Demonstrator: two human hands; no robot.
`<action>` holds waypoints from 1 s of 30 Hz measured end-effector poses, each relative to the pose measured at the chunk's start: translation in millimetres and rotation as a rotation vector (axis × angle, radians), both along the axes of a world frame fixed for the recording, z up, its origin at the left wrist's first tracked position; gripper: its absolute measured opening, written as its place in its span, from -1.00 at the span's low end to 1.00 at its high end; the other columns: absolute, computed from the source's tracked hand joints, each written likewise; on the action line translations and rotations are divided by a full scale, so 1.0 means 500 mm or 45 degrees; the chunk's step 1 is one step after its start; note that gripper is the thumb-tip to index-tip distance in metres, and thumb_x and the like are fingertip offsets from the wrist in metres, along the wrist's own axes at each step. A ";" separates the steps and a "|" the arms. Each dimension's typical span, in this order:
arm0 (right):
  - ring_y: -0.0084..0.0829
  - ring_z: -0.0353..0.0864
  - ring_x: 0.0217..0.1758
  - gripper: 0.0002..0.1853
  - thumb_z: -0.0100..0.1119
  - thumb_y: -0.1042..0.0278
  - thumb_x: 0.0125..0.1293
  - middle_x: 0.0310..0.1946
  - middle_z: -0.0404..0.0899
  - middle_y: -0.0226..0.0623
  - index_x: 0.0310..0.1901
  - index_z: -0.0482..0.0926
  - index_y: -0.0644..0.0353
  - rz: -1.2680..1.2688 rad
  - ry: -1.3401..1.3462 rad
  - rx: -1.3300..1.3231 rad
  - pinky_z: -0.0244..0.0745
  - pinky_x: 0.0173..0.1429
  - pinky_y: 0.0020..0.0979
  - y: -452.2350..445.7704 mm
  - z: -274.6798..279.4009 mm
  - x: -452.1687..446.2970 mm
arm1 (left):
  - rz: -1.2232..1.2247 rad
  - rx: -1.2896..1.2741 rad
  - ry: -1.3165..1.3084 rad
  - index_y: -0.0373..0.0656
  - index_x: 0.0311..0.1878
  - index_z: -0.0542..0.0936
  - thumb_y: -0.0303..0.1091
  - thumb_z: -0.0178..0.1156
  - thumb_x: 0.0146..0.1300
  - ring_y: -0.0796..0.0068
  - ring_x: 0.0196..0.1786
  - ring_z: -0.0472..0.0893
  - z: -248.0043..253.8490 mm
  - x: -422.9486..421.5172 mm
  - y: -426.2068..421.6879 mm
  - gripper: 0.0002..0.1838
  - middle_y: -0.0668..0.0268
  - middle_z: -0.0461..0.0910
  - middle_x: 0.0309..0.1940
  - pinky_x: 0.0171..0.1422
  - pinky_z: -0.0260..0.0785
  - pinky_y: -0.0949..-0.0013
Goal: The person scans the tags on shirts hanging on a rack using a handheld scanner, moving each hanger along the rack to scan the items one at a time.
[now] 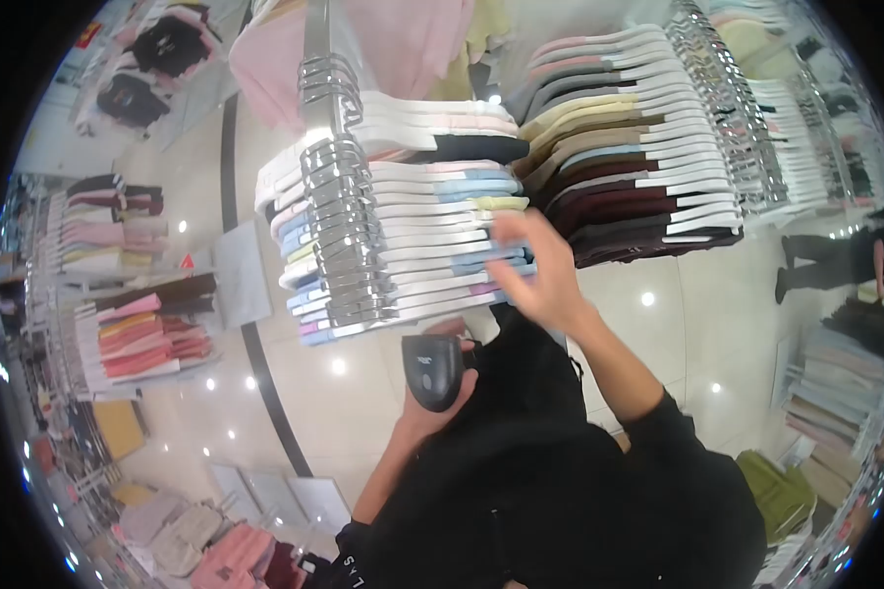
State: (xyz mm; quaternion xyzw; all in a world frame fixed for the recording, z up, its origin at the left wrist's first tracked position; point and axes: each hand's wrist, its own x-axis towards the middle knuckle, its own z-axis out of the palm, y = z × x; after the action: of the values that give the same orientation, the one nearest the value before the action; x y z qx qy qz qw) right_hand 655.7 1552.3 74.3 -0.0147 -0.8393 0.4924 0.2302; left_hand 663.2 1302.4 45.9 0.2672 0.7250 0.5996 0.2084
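Note:
My left hand [449, 398] is wrapped round a black handheld barcode scanner [432, 371], held low in front of my body. My right hand [545, 280] is a little blurred, with thumb and fingers apart, beside the ends of the hanging clothes. Nearest to its fingertips are a pale yellow garment [501, 204] and light blue garments [476, 263]. These hang on white hangers [417, 236], packed close together, whose metal hooks [339, 211] sit on a rail [319, 49]. Whether the fingertips touch the cloth, I cannot tell.
A second row of dark and brown garments [609, 187] hangs to the right. Pink clothing [363, 44] hangs behind. More racked clothes [152, 339] stand at left across the tiled floor [354, 393]. A person in dark clothes [830, 260] stands at far right.

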 end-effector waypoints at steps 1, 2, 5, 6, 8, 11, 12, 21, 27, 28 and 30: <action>-0.24 0.61 -0.17 -0.56 0.39 0.44 0.15 -0.15 0.58 -0.18 0.09 0.54 0.27 0.055 -0.038 0.000 0.55 -0.01 -0.31 -0.027 0.003 0.054 | -0.065 0.074 -0.117 -0.20 0.07 0.61 -0.46 0.38 0.14 0.17 0.31 0.49 -0.010 0.000 -0.007 -0.61 0.13 0.48 0.25 0.37 0.34 0.15; -0.24 0.62 -0.16 -0.53 0.41 0.43 0.13 -0.15 0.59 -0.17 0.10 0.55 0.25 0.150 -0.169 0.014 0.56 -0.02 -0.30 -0.052 -0.009 0.107 | -0.142 0.104 -0.108 -0.21 0.19 0.55 -0.46 0.38 0.18 0.21 0.32 0.50 -0.037 0.006 -0.019 -0.52 0.14 0.48 0.27 0.39 0.34 0.17; -0.10 0.59 0.06 -0.36 0.41 0.31 0.11 -0.03 0.58 -0.12 0.27 0.46 0.17 0.267 -0.285 0.111 0.46 0.19 -0.12 -0.138 -0.004 0.202 | -0.189 0.165 -0.372 -0.21 0.33 0.45 -0.47 0.38 0.21 0.23 0.37 0.47 -0.050 0.042 -0.022 -0.40 0.13 0.47 0.31 0.42 0.33 0.20; -0.10 0.59 0.06 -0.36 0.41 0.31 0.11 -0.03 0.58 -0.12 0.27 0.46 0.17 0.251 -0.322 0.101 0.46 0.19 -0.12 -0.165 -0.013 0.233 | -0.347 0.082 -0.264 -0.17 0.48 0.31 -0.39 0.34 0.30 0.27 0.44 0.40 -0.063 0.042 -0.030 -0.30 0.16 0.32 0.46 0.47 0.30 0.18; -0.02 0.52 0.22 -0.31 0.38 0.35 0.12 0.08 0.54 -0.01 0.32 0.38 0.19 0.233 -0.550 -0.034 0.42 0.28 -0.11 -0.215 -0.044 0.283 | -0.371 0.123 -0.381 -0.17 0.49 0.30 -0.37 0.35 0.31 0.27 0.44 0.40 -0.071 0.071 -0.025 -0.29 0.16 0.30 0.48 0.49 0.27 0.17; 0.06 0.52 0.23 -0.32 0.35 0.39 0.13 0.13 0.51 0.06 0.31 0.34 0.23 0.071 -0.635 -0.303 0.43 0.29 -0.09 -0.280 -0.090 0.318 | -0.362 0.174 -0.565 -0.19 0.53 0.27 -0.28 0.39 0.32 0.31 0.43 0.39 -0.082 0.103 -0.024 -0.22 0.14 0.32 0.48 0.52 0.22 0.18; 0.09 0.60 0.14 -0.39 0.33 0.44 0.15 0.05 0.56 0.07 0.24 0.36 0.26 -0.115 -0.654 -0.429 0.51 0.19 -0.10 -0.302 -0.099 0.327 | -0.493 0.068 -0.623 -0.20 0.52 0.28 -0.25 0.40 0.31 0.34 0.41 0.40 -0.081 0.100 -0.028 -0.22 0.14 0.35 0.44 0.50 0.23 0.20; -0.26 0.70 -0.18 -0.53 0.34 0.52 0.15 -0.25 0.66 -0.09 0.11 0.43 0.31 -0.585 -0.736 -0.732 0.55 -0.03 -0.30 -0.290 -0.166 0.403 | -0.845 -0.104 -0.868 -0.29 0.27 0.51 -0.28 0.51 0.17 0.40 0.20 0.58 -0.212 0.101 -0.032 -0.36 0.20 0.61 0.16 0.35 0.40 0.28; -0.45 0.66 -0.11 -0.58 0.34 0.43 0.24 -0.18 0.70 -0.19 0.12 0.51 0.32 -0.796 -0.762 -0.879 0.53 0.05 -0.37 -0.285 -0.227 0.461 | -0.483 -0.375 -0.812 -0.25 0.14 0.63 -0.37 0.42 0.22 0.58 -0.26 0.63 -0.521 0.099 0.028 -0.58 0.31 0.71 -0.25 -0.12 0.49 0.44; -0.44 0.66 -0.08 -0.55 0.35 0.43 0.24 -0.16 0.70 -0.16 0.14 0.51 0.33 -0.822 -0.702 -0.874 0.53 0.08 -0.37 -0.287 -0.230 0.456 | -0.333 -0.567 -0.869 -0.21 0.10 0.65 -0.34 0.43 0.21 0.55 -0.32 0.60 -0.538 0.085 0.064 -0.60 0.36 0.66 -0.32 -0.11 0.49 0.47; -0.43 0.67 -0.07 -0.54 0.35 0.43 0.24 -0.15 0.70 -0.15 0.15 0.50 0.33 -0.829 -0.756 -0.959 0.53 0.08 -0.36 -0.285 -0.245 0.452 | -0.269 -0.847 -0.923 -0.21 0.25 0.51 -0.10 0.44 0.19 0.32 -0.01 0.50 -0.671 0.043 0.102 -0.37 0.23 0.50 -0.02 0.10 0.48 0.27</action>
State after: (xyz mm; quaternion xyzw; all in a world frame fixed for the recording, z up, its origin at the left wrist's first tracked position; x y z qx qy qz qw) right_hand 881.8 1410.0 -48.4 -0.4905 -0.5870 0.6357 0.1036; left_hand 684.9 1353.5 -289.5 0.0328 0.7268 0.3661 0.5802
